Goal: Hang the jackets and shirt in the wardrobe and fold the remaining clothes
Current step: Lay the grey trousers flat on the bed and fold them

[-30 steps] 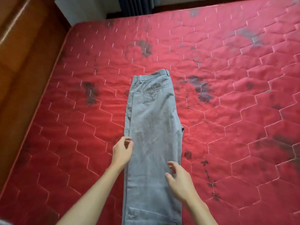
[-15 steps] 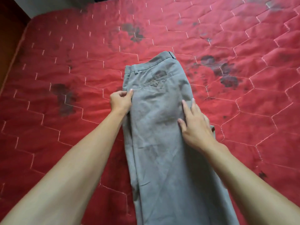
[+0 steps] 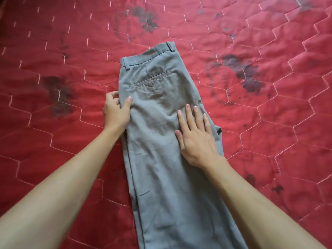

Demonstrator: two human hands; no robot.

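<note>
Grey trousers [image 3: 161, 137] lie folded lengthwise on the red quilted mattress [image 3: 269, 123], waistband at the far end, back pocket facing up, legs running off the bottom of the frame. My left hand [image 3: 115, 112] pinches the trousers' left edge just below the pocket, thumb on top of the cloth. My right hand [image 3: 195, 135] lies flat on the seat of the trousers with fingers straight and spread, near the right edge.
The mattress fills the whole view and carries several dark stains [image 3: 240, 72] around the trousers. No other clothes or furniture show in this frame.
Both hands slid up the trousers from the legs to the seat. The view moved closer, and the wooden frame on the left left the picture.
</note>
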